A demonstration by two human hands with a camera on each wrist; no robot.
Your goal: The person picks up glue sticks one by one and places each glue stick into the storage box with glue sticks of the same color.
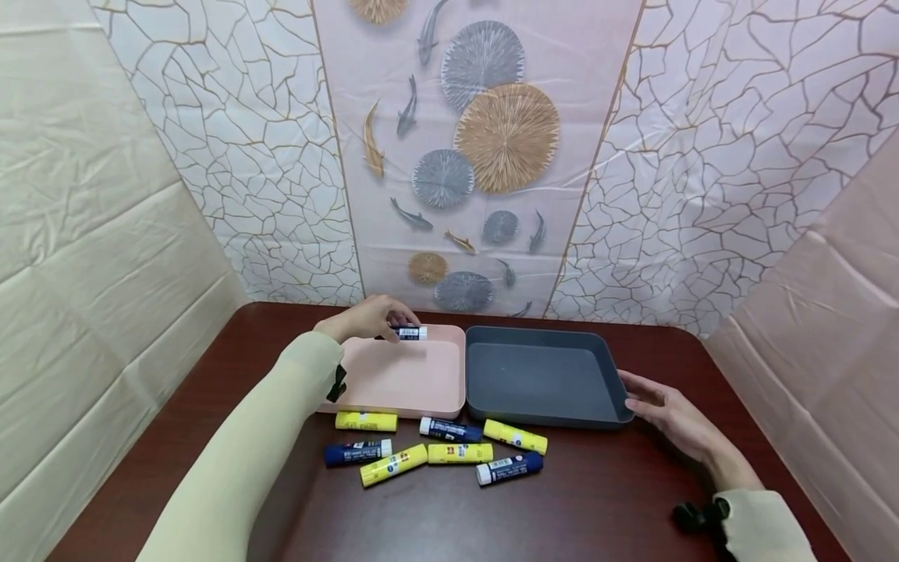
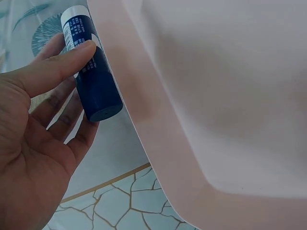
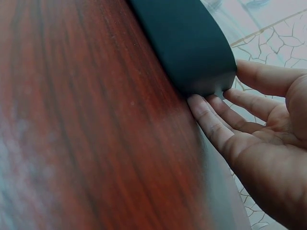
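In the head view my left hand [image 1: 375,318] is at the back rim of the pink tray [image 1: 458,371]. It pinches a dark blue glue stick [image 2: 98,84] with a white cap between thumb and fingers. The left wrist view shows the stick alongside the tray's rim; whether they touch I cannot tell. My right hand [image 1: 677,417] is at the right end of the dark grey tray [image 1: 541,378]. In the right wrist view its fairly straight fingers [image 3: 211,122] touch the outside of that tray's corner.
Several yellow glue sticks [image 1: 460,453] lie in front of the trays, mixed with blue glue sticks [image 1: 509,468] with white caps. Both trays stand side by side on a dark red wooden table [image 1: 597,499]. A patterned cloth wall [image 1: 456,234] rises behind.
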